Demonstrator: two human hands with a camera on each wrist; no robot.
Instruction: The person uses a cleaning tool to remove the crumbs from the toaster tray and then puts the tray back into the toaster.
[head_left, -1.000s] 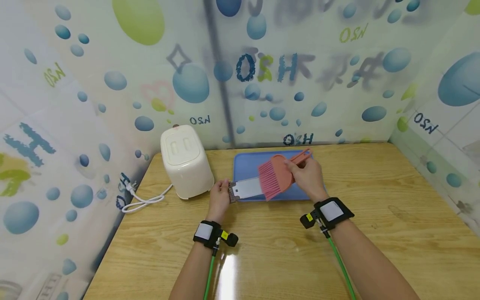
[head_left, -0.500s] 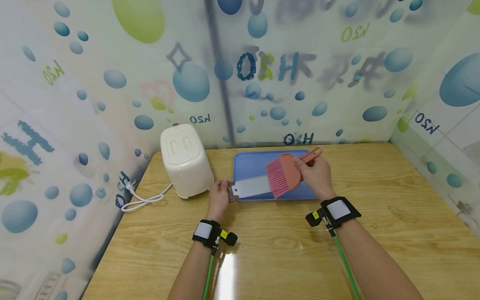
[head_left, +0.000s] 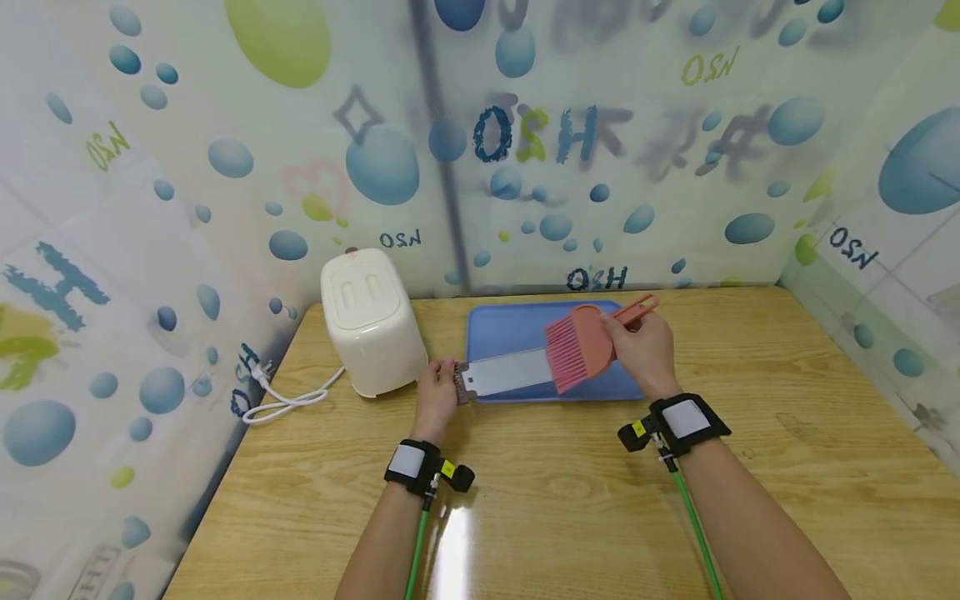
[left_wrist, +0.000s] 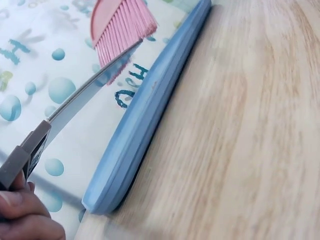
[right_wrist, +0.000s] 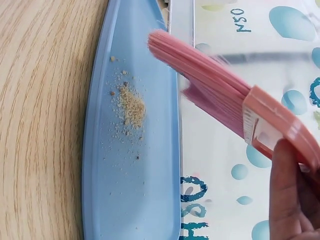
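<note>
My left hand (head_left: 437, 400) grips the grey end of a flat metal crumb tray (head_left: 506, 372), which reaches rightward over a blue tray (head_left: 498, 327). In the left wrist view the crumb tray's blade (left_wrist: 80, 97) stands above the blue tray's rim. My right hand (head_left: 647, 354) holds a pink brush (head_left: 596, 342) by its handle side, bristles pointing left. Those bristles (left_wrist: 122, 37) overlap the crumb tray's free end. In the right wrist view, a small heap of brown crumbs (right_wrist: 131, 107) lies in the blue tray, with finer specks scattered round it.
A cream toaster (head_left: 375, 325) stands at the left, close beside my left hand. Its white cord and plug (head_left: 288, 404) lie on the wooden table (head_left: 555, 483) farther left. A patterned wall (head_left: 645, 183) rises behind the table.
My right hand has moved right with the brush, so the bristles have slid along the crumb tray toward its free end, uncovering more metal. My left hand and the crumb tray have hardly moved.
</note>
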